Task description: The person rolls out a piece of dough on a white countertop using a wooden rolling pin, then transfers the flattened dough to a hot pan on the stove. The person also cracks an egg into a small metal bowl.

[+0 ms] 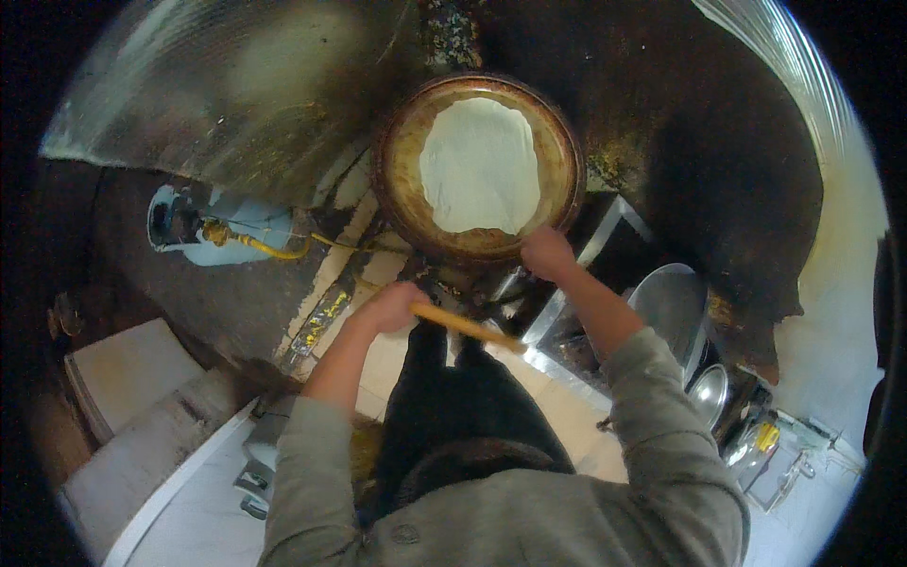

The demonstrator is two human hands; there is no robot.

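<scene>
A large round pan (pixel 397 212) with a rusty rim stands before me, and a thin pale sheet of dough (pixel 480 166) lies in it. My left hand (pixel 397 306) is closed around one end of a wooden stick (pixel 468 327), whose other end slants down to the right, below the pan. At the pan's lower right edge is my right hand (pixel 548 254), its fingers curled close to the rim and the dough's lower right edge. Whether its fingers pinch anything is hidden.
A light blue gas cylinder (pixel 234 220) with a yellow hose (pixel 273 248) stands at the left. On the right are a metal-edged box (pixel 556 312), a large metal lid or tray (pixel 666 305) and a smaller metal bowl (pixel 708 393). White boards (pixel 134 365) lie at the lower left.
</scene>
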